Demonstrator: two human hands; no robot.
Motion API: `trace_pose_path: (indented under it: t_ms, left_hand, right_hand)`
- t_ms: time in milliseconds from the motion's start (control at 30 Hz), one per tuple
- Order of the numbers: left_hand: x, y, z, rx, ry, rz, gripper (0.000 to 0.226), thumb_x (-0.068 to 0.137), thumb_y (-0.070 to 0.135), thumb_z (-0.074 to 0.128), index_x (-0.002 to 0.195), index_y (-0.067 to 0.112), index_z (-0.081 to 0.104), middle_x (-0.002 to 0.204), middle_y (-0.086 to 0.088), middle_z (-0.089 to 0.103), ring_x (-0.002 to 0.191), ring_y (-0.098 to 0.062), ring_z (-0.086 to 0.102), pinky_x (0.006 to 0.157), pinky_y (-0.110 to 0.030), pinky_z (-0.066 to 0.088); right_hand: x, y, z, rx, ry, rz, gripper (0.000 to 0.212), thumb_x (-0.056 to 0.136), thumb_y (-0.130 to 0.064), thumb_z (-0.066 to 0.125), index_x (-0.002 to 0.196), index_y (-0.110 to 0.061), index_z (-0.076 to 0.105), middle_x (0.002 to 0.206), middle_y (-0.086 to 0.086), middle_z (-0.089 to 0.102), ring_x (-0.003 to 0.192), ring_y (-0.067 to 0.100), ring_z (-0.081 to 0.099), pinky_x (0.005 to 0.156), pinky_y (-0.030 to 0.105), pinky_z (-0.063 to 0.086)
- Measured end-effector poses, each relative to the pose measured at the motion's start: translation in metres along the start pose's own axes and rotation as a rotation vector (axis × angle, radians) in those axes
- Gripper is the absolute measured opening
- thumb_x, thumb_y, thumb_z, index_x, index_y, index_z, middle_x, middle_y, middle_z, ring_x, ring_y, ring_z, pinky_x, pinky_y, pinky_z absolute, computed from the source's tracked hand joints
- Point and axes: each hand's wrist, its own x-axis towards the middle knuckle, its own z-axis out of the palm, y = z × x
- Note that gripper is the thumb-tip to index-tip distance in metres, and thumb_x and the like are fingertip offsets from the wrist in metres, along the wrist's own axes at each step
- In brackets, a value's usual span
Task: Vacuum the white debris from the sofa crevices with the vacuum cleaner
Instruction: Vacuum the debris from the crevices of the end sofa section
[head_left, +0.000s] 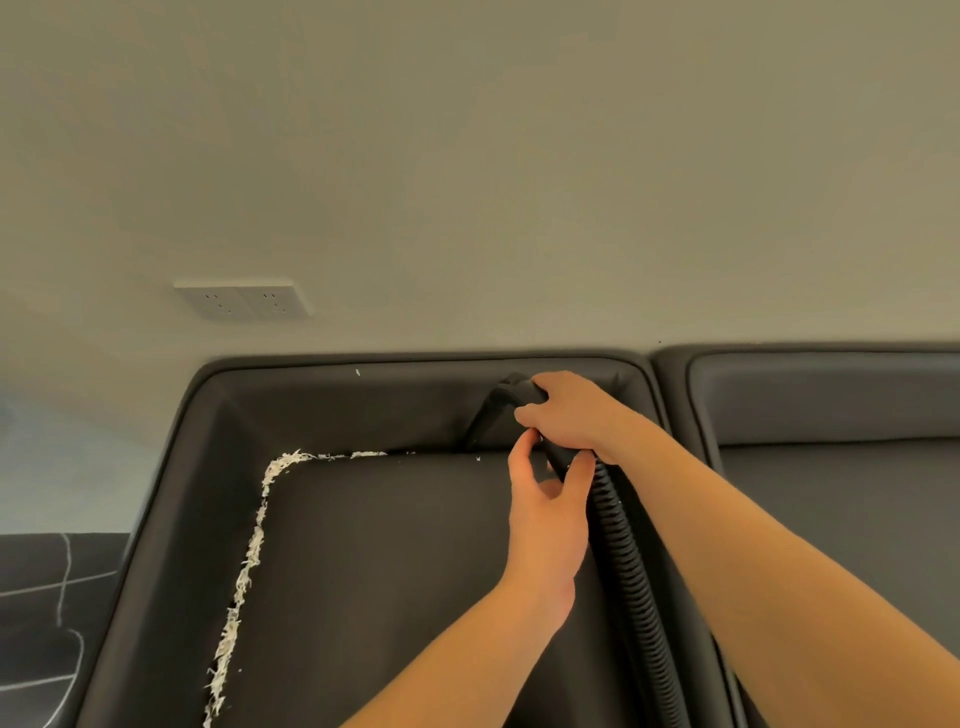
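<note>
White shredded debris (244, 571) fills the crevice along the left side and back-left corner of the dark grey sofa seat (389, 571). The black vacuum nozzle (485, 415) points down into the back crevice, right of where the debris ends. My right hand (569, 413) grips the top of the nozzle handle. My left hand (545, 512) wraps loosely around the lower handle, where the black ribbed hose (631, 571) begins. The hose runs down toward the bottom right, between my forearms.
The sofa backrest (363, 400) and left armrest (171, 519) wall in the seat. A second seat cushion (841, 493) lies to the right. A white double wall socket (244, 301) sits above the backrest. A dark patterned rug (47, 597) shows at the far left.
</note>
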Motion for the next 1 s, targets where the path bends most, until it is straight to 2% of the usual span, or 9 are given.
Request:
trace_pose_path:
  t_ms: [33, 100, 167, 233, 400, 600, 733, 867, 1000]
  left_hand:
    - [0.001, 0.0, -0.001, -0.005, 0.0, 0.002, 0.065, 0.084, 0.049, 0.073, 0.137, 0.062, 0.038, 0.107, 0.003, 0.078, 0.112, -0.02, 0.07, 0.106, -0.054, 0.05]
    - [0.005, -0.001, -0.005, -0.014, 0.012, -0.015, 0.061, 0.091, 0.044, 0.071, 0.139, 0.06, 0.038, 0.113, 0.002, 0.076, 0.113, -0.021, 0.07, 0.106, -0.054, 0.051]
    - [0.009, -0.004, -0.011, 0.004, 0.029, -0.043, 0.058, 0.098, 0.037, 0.066, 0.144, 0.055, 0.037, 0.119, -0.001, 0.074, 0.113, -0.023, 0.07, 0.104, -0.053, 0.053]
    - [0.012, -0.007, -0.015, 0.04, 0.035, -0.063, 0.058, 0.1, 0.034, 0.065, 0.147, 0.05, 0.035, 0.12, -0.001, 0.072, 0.112, -0.022, 0.07, 0.102, -0.052, 0.055]
    - [0.002, -0.009, -0.004, 0.025, 0.006, -0.074, 0.061, 0.097, 0.034, 0.067, 0.145, 0.051, 0.035, 0.131, 0.0, 0.067, 0.117, -0.022, 0.067, 0.103, -0.051, 0.054]
    - [-0.025, -0.005, 0.022, 0.033, -0.11, -0.039, 0.057, 0.092, 0.036, 0.072, 0.132, 0.055, 0.037, 0.105, -0.003, 0.077, 0.101, -0.022, 0.075, 0.091, -0.051, 0.061]
    - [-0.047, -0.014, 0.037, 0.069, -0.14, -0.053, 0.062, 0.09, 0.038, 0.073, 0.136, 0.054, 0.035, 0.11, -0.011, 0.074, 0.105, -0.027, 0.072, 0.092, -0.052, 0.06]
    - [-0.063, -0.025, 0.047, 0.075, -0.164, -0.034, 0.063, 0.091, 0.039, 0.073, 0.139, 0.053, 0.034, 0.109, -0.008, 0.075, 0.103, -0.024, 0.073, 0.094, -0.052, 0.059]
    - [-0.07, -0.03, 0.037, 0.108, -0.086, 0.052, 0.063, 0.089, 0.04, 0.073, 0.138, 0.055, 0.035, 0.108, -0.014, 0.073, 0.103, -0.023, 0.073, 0.096, -0.052, 0.058]
  right_hand:
    - [-0.001, -0.003, -0.001, -0.007, 0.008, -0.008, 0.02, 0.091, -0.031, 0.058, 0.079, -0.034, 0.042, 0.088, -0.004, 0.057, 0.074, 0.014, 0.054, 0.059, 0.026, 0.036]
    - [0.0, -0.004, 0.005, -0.017, -0.002, -0.01, 0.005, 0.093, -0.029, 0.058, 0.096, -0.027, 0.055, 0.1, 0.002, 0.063, 0.079, 0.016, 0.058, 0.06, 0.026, 0.038]
    - [0.002, -0.001, 0.018, -0.001, -0.013, 0.015, 0.034, 0.095, -0.028, 0.058, 0.125, -0.013, 0.059, 0.114, 0.006, 0.066, 0.089, 0.018, 0.062, 0.066, 0.026, 0.042]
    - [0.0, 0.004, 0.027, 0.033, -0.016, 0.04, 0.041, 0.097, -0.028, 0.057, 0.133, -0.01, 0.055, 0.12, 0.008, 0.065, 0.098, 0.022, 0.063, 0.073, 0.027, 0.043]
    - [-0.013, 0.008, 0.015, 0.032, -0.018, 0.033, 0.025, 0.095, -0.028, 0.059, 0.119, -0.024, 0.054, 0.109, 0.002, 0.056, 0.094, 0.02, 0.056, 0.084, 0.035, 0.048]
    - [-0.06, 0.008, -0.027, 0.007, 0.003, 0.003, 0.016, 0.091, -0.025, 0.06, 0.103, -0.021, 0.049, 0.103, 0.004, 0.058, 0.094, 0.027, 0.061, 0.096, 0.047, 0.054]
    - [-0.09, 0.019, -0.034, -0.038, 0.032, 0.053, 0.016, 0.093, -0.023, 0.059, 0.098, -0.008, 0.06, 0.097, 0.011, 0.07, 0.089, 0.034, 0.069, 0.089, 0.05, 0.057]
    - [-0.109, 0.034, -0.037, -0.033, 0.075, 0.044, 0.011, 0.094, -0.025, 0.059, 0.098, -0.015, 0.055, 0.09, 0.005, 0.066, 0.081, 0.025, 0.065, 0.076, 0.041, 0.053]
    - [-0.111, 0.03, -0.026, 0.105, 0.061, -0.046, 0.011, 0.092, -0.027, 0.06, 0.095, -0.017, 0.057, 0.086, -0.002, 0.063, 0.081, 0.022, 0.062, 0.077, 0.041, 0.052]
